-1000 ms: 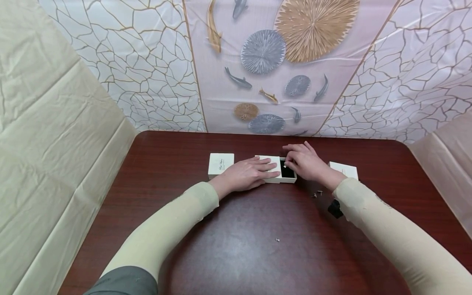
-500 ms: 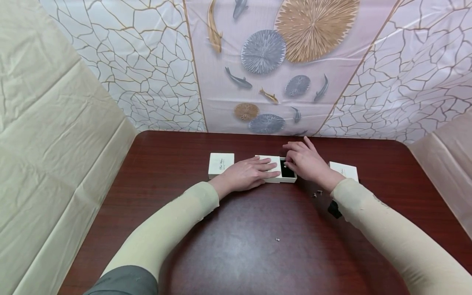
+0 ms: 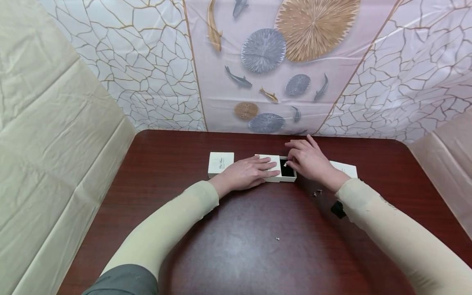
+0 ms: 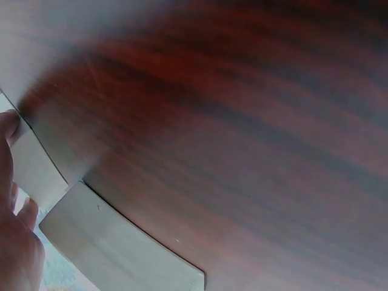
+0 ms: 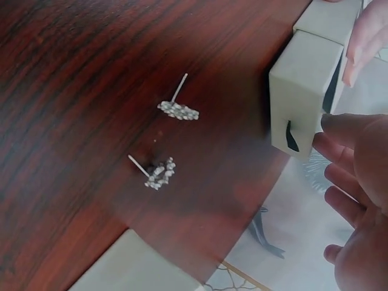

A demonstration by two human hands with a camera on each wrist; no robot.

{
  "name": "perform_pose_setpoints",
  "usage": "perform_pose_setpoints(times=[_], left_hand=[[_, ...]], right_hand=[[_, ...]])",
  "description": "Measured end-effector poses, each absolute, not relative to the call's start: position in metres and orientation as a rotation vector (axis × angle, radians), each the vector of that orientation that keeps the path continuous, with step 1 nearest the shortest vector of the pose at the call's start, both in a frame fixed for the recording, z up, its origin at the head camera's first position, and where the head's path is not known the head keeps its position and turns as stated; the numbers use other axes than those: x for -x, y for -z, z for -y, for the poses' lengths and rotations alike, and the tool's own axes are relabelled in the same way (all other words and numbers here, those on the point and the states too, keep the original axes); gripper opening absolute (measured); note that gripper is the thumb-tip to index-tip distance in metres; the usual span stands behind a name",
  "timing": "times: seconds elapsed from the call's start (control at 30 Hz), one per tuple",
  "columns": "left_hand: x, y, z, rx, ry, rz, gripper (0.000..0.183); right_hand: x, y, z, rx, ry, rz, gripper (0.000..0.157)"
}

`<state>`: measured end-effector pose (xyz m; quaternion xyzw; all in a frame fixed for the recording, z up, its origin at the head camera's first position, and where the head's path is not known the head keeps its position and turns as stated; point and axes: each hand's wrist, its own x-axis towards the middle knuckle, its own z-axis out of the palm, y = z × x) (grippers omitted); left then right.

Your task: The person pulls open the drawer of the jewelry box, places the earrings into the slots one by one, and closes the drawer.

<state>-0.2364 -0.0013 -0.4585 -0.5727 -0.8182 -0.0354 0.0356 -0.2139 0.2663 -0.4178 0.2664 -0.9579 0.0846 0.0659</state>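
My left hand [image 3: 246, 174] rests with straight fingers across the white sleeve of the middle jewellery box [image 3: 271, 159], its thumb side along the near wall. Out of that sleeve, to the right, sticks a drawer [image 3: 289, 179] with a black lining. A small silvery earring [image 3: 285, 164] shows on the lining. My right hand [image 3: 309, 162] has its thumb and index fingertips right at this earring, over the drawer's end; whether they pinch it I cannot tell. The right wrist view shows a black ribbon tab [image 5: 291, 137] on the drawer's end wall.
White boxes stand on either side: one at the left [image 3: 220, 164], another at the right [image 3: 344, 169] behind my right wrist. Two earrings [image 5: 179, 111] lie on the table below my right hand. A small silvery piece [image 3: 277, 238] lies nearer the front.
My right hand has shifted slightly right, its index finger lifting, and more of the earring on the black lining shows. My left hand and the box have stayed in place.
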Motion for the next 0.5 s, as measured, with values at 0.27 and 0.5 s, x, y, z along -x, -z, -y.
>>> perform_pose_setpoints(times=[0.27, 0.5], left_hand=[[0.237, 0.46, 0.001, 1.762, 0.112, 2.502, 0.051], [0.238, 0.46, 0.002, 1.764, 0.124, 2.509, 0.051]], right_hand=[[0.202, 0.41, -0.269, -0.859, -0.303, 2.824, 0.01], [0.184, 0.405, -0.267, -0.944, -0.333, 2.769, 0.014]])
